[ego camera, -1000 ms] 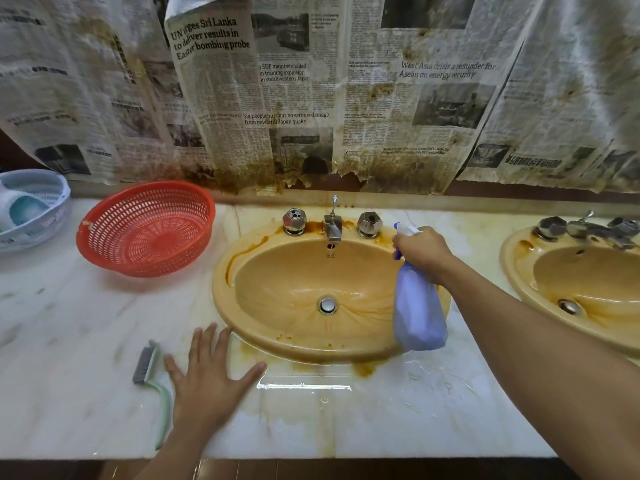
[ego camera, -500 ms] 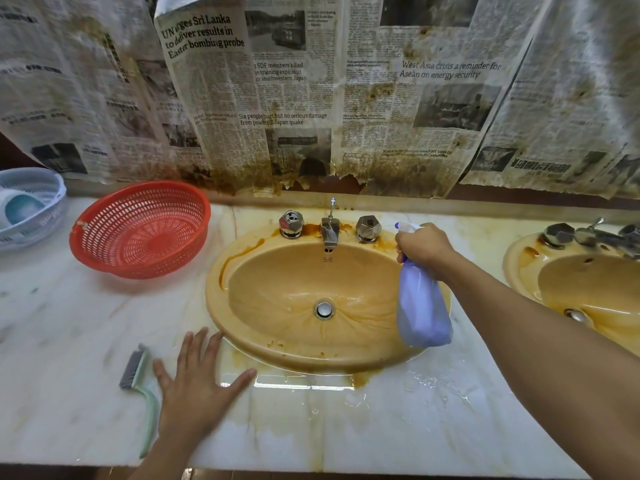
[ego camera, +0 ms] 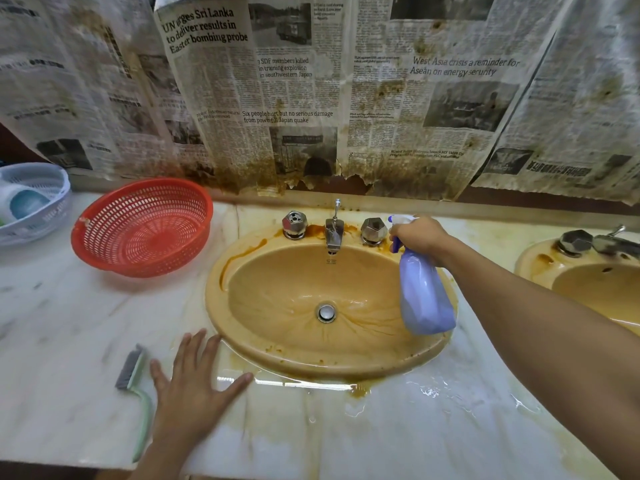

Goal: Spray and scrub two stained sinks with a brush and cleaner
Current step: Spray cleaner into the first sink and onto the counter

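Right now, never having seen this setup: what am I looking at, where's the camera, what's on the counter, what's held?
No machine: a person's two bare hands, seen from one wide-angle camera worn on the head, looking down. The right hand grips a purple spray bottle over the stained sink. The left hand lies flat on the marble counter beside a brush. Also there: a red basket, a white basket, a second sink at right, newspaper on the wall.

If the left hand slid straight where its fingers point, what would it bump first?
Most likely the stained sink's rim: the left hand lies flat on the counter, fingertips just short of it. The red basket sits farther back and left.
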Available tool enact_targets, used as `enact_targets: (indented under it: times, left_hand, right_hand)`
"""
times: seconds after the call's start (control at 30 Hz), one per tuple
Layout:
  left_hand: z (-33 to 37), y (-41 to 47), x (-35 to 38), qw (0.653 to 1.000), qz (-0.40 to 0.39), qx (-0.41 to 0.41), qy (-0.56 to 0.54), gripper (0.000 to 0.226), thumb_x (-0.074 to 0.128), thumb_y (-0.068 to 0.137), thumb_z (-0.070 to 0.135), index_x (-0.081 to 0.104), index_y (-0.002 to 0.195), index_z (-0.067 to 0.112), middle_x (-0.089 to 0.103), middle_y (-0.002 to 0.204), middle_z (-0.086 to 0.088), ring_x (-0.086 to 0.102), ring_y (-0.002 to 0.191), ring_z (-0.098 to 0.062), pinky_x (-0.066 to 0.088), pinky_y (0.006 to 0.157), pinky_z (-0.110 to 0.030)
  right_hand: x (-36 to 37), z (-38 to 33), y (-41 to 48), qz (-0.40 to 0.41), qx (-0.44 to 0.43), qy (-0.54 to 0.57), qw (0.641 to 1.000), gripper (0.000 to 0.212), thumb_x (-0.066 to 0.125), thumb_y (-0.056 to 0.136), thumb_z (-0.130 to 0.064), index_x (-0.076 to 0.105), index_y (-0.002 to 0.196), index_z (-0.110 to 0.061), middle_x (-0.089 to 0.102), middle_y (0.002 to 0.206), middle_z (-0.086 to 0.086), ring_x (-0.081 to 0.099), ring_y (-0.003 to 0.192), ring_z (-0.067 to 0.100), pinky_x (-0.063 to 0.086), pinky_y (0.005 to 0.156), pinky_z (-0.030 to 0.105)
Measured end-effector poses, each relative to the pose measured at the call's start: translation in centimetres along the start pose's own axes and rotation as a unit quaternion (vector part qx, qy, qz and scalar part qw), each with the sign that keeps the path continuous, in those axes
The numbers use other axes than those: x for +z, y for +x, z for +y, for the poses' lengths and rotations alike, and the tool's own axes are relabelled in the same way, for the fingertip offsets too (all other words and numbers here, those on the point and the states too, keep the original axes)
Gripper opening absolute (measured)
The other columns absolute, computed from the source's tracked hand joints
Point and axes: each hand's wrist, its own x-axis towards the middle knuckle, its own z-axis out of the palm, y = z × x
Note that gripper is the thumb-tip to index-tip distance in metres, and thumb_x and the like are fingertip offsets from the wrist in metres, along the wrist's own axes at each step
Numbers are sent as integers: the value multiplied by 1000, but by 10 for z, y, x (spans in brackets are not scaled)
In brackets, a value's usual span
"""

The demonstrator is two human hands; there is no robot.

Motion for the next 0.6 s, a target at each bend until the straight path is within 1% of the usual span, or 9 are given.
enact_targets:
  times: [0.07,0.13,0.2,0.3,0.4,0.5,0.6]
  left_hand:
    - [1,0,0,1000,4,-2,-2,102,25,75,98,36,154,35,24,167,8,5,158,-12,1,121,-65]
    - [1,0,0,1000,5,-4,-2,102,26,75,98,36,154,35,24,167,8,6,158,-12,1,121,-65]
    - [1,1,1,1000,1,-8,1,102,25,75,98,36,155,36,24,167,9,5,158,-11,1,122,-64]
    - [0,2,2,1000,1,-8,2,102,26,75,98,37,154,36,24,167,9,5,158,-11,1,122,-64]
    - [0,2,1,1000,2,-8,3,102,25,74,99,38,154,36,25,167,9,6,158,-11,1,122,-64]
    - [1,2,1,1000,5,-8,0,102,24,74,99,39,153,36,27,166,8,7,158,-11,1,121,-63]
    - [0,2,1,1000,4,-9,-1,101,25,74,99,39,153,36,26,166,9,7,158,-11,1,121,-63]
  right_hand:
    - [0,0,4,0,12,0,1000,28,55,79,-20,77,64,-9,77,77,3,62,73,19,52,69,31]
    - [0,0,7,-5,19,4,1000,25,54,79,-18,74,69,-7,77,71,4,64,74,21,52,68,31]
    - [1,0,10,-9,19,0,1000,28,52,78,-19,75,75,-4,76,68,4,67,76,21,52,68,29]
    - [3,0,13,-3,16,-10,1000,31,51,79,-20,78,77,-4,76,68,4,67,77,21,50,65,28]
    - [3,0,15,0,18,-15,1000,30,52,78,-20,78,77,-4,75,67,5,67,75,22,50,63,28]
    - [2,-1,14,3,20,-16,1000,29,52,80,-19,77,81,-4,76,69,6,65,72,20,47,59,26]
    - [1,-3,13,-4,16,-20,1000,29,53,80,-21,77,82,-3,76,70,7,65,74,22,49,65,29]
